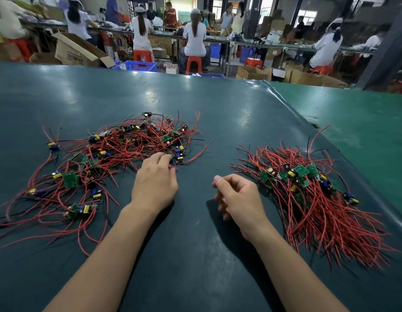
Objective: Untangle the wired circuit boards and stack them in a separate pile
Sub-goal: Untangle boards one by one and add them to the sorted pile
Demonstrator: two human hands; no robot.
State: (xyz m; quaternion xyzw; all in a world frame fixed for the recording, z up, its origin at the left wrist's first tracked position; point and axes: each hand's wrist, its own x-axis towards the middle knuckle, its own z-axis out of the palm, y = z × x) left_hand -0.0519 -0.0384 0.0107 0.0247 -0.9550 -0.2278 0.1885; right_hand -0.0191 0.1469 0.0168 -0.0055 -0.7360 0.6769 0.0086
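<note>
Tangle: loose heap of small green circuit boards w/ red wires, left half of dark teal surface.
Sorted pile: neater bundle of same boards, right side, wires fanning toward person.
Left hand: fingers curled down on tangle's near-right edge, touching a green board; grip hidden, can't tell if pinched.
Right hand: loosely curled, holds nothing, betw. the two piles, nearer sorted one.
Key relation: next board lies just ahead of left hand; wires run back-left into heap, so prob. pull right.
Text: print on cardboard box, unreadable.
</note>
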